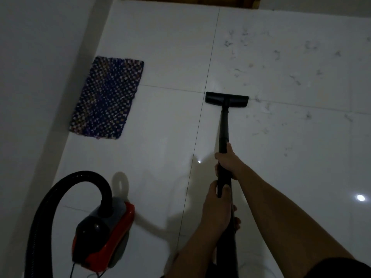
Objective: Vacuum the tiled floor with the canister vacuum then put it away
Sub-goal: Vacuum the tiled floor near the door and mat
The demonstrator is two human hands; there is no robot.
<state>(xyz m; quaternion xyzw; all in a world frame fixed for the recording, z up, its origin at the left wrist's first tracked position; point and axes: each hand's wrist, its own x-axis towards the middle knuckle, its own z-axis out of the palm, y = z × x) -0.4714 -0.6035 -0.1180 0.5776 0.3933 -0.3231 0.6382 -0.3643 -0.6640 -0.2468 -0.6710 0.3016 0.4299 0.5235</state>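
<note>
Grip: left hand (pixel 216 205) and right hand (pixel 227 163) wrapped round wand (pixel 224 125) over debris-flecked glossy white tiles (pixel 160 47).

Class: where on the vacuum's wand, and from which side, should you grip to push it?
Grip the wand at its near, upper end from above, fingers wrapped round. It is a slim tube tilted towards the person, nozzle flat on the floor; the right hand and left hand hold it so.

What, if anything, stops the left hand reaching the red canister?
Probably yes: only bare tile lies between the left hand and the canister, but that hand grips the wand and must let go first.
</note>
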